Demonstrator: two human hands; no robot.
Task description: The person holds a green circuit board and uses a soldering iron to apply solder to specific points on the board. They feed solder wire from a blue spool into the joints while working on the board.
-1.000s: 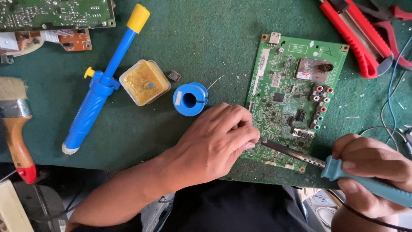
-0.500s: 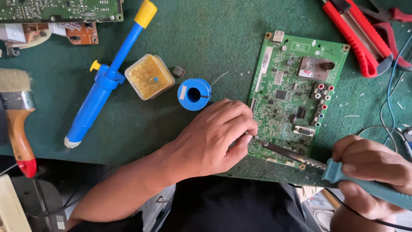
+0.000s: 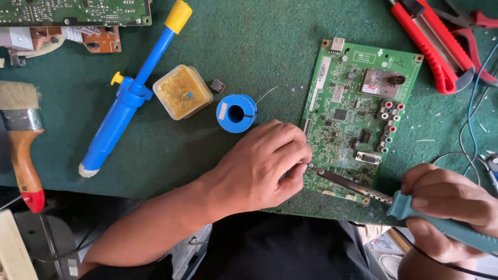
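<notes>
A green circuit board (image 3: 358,116) lies on the dark green mat. My right hand (image 3: 448,210) grips a teal-handled soldering iron (image 3: 363,189); its metal tip reaches the board's lower left corner. My left hand (image 3: 264,166) rests at that same corner with fingers pinched, seemingly on thin solder wire that is too small to make out. A blue spool of solder wire (image 3: 236,113) sits just above my left hand, with a loose wire end sticking out.
A blue desoldering pump (image 3: 127,98) lies left of a tub of yellow flux (image 3: 182,92) and a small black chip (image 3: 218,85). A wooden-handled brush (image 3: 21,140) is far left, other boards (image 3: 72,13) top left, a red utility knife (image 3: 430,44) and pliers top right.
The view has shifted slightly. My left hand has edged closer to the board's corner, and the iron tip stays at the same spot.
</notes>
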